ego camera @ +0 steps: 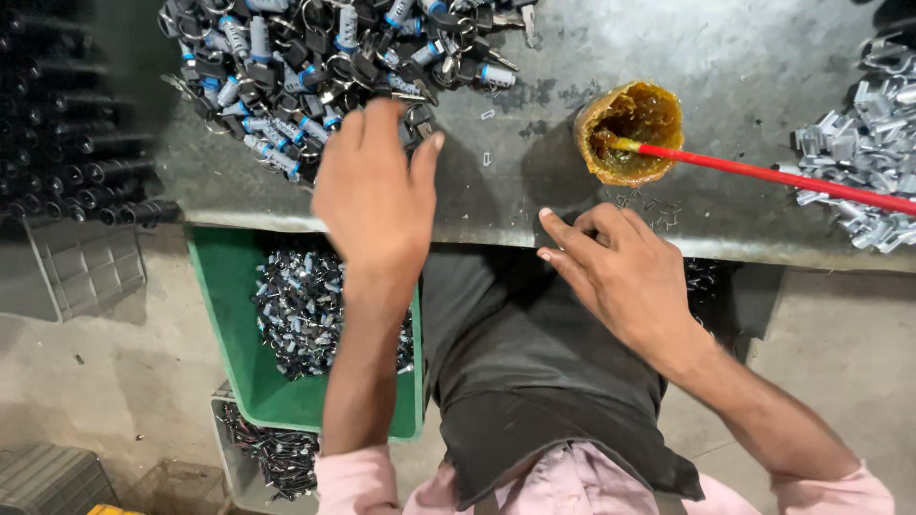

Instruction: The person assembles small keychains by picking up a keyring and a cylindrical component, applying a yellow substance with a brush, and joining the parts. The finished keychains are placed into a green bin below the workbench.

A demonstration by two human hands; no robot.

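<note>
The left hand (374, 195) reaches with fingers spread and empty over the near edge of a pile of black keyed lock cylinders (315, 57) on the grey metal workbench (725, 57). The right hand (620, 272) rests at the bench edge, fingers loosely curled, holding nothing visible, near a grease-filled cup (630, 129) with a red-handled brush (763, 174). A green bin (229, 315) of parts sits below.
</note>
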